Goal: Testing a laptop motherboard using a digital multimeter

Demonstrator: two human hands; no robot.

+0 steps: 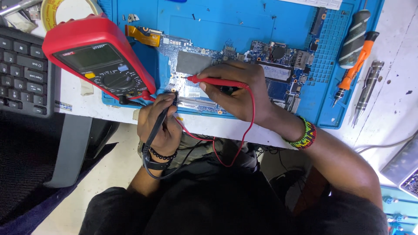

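**Two probes on a circuit board at a repair bench**

A white worktable carries a blue repair mat. On it lies one blue circuit board. The left hand is closed around one black probe; the right hand pinches one red probe, both tips on the board. One red multimeter stands far left. Three screwdrivers lie at right, one keyboard at left.

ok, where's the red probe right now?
Head view: red probe held in the right hand, tip on the circuit board, right of the multimeter.
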